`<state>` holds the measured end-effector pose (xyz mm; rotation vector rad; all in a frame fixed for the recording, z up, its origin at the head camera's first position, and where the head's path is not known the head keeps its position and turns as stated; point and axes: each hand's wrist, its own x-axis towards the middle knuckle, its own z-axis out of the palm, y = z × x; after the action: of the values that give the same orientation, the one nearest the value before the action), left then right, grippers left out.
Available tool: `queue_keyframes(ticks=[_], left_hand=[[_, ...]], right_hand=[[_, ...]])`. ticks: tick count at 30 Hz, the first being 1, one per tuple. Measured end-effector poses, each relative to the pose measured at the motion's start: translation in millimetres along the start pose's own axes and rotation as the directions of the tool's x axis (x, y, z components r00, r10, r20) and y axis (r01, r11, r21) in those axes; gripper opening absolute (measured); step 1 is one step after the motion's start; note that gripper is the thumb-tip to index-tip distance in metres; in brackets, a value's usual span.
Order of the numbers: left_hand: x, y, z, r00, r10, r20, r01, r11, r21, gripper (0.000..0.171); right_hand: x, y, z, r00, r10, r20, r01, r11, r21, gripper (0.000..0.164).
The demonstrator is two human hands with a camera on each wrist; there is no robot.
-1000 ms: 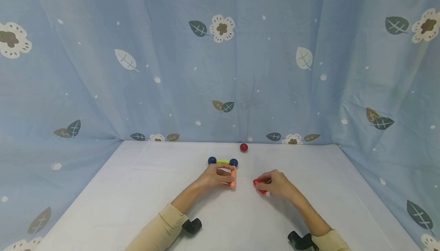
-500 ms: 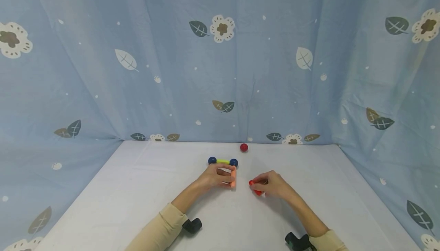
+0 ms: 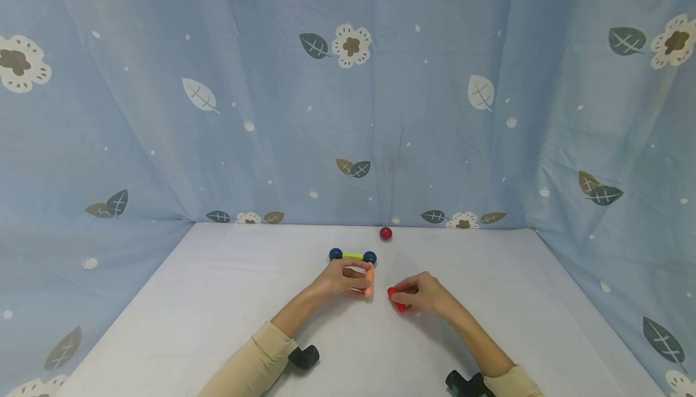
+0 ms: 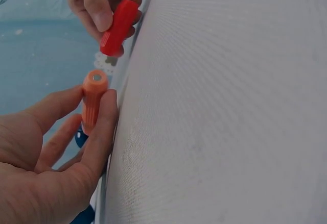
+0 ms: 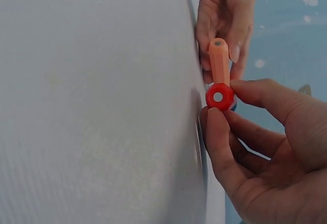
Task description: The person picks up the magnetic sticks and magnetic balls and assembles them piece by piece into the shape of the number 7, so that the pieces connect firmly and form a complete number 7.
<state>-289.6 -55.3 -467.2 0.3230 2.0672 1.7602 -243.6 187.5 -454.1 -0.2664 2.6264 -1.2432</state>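
In the head view my left hand [image 3: 339,277] pinches an orange magnetic rod [image 3: 369,282] between thumb and fingers. The rod's far end lies right by the right one of two blue balls [image 3: 370,257], which a yellow-green rod [image 3: 353,255] joins. Whether rod and ball touch is hard to tell. A metal tip shows on the orange rod [image 4: 95,99] in the left wrist view. My right hand [image 3: 426,295] pinches a red magnetic rod [image 3: 399,301], tilted, a short way right of the orange one. One round end of the red rod [image 5: 212,103] faces the right wrist camera.
A loose red ball [image 3: 386,233] lies near the back edge of the white table [image 3: 217,300]. Behind and at the sides hangs a blue patterned curtain [image 3: 424,119]. Black wrist devices [image 3: 304,357] sit under both forearms.
My right hand has moved left and slightly nearer to me with the red rod, closer to the orange rod. The left hand and the orange rod have stayed in place.
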Motion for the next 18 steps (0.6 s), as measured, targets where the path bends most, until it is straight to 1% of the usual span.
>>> queue_keyframes(ticks=[6,15,18], left_hand=[[-0.8,0.4,0.7,1.0,0.016,-0.001,-0.016,1.0,0.001,0.042],[0.5,-0.2,-0.4,1.0,0.012,0.01,-0.012,1.0,-0.013,0.042],[0.6,-0.5,-0.6,1.0,0.012,0.011,-0.012,1.0,-0.018,0.042]], right_hand=[[-1.7,-3.3,3.4,1.0,0.008,-0.014,-0.008,1.0,-0.016,0.03],[-4.7,-8.3,6.4,0.999,0.03,0.021,-0.031,0.999,0.024,0.031],[-4.7,-9.6,7.5,0.999,0.041,0.02,-0.042,0.999,0.031,0.03]])
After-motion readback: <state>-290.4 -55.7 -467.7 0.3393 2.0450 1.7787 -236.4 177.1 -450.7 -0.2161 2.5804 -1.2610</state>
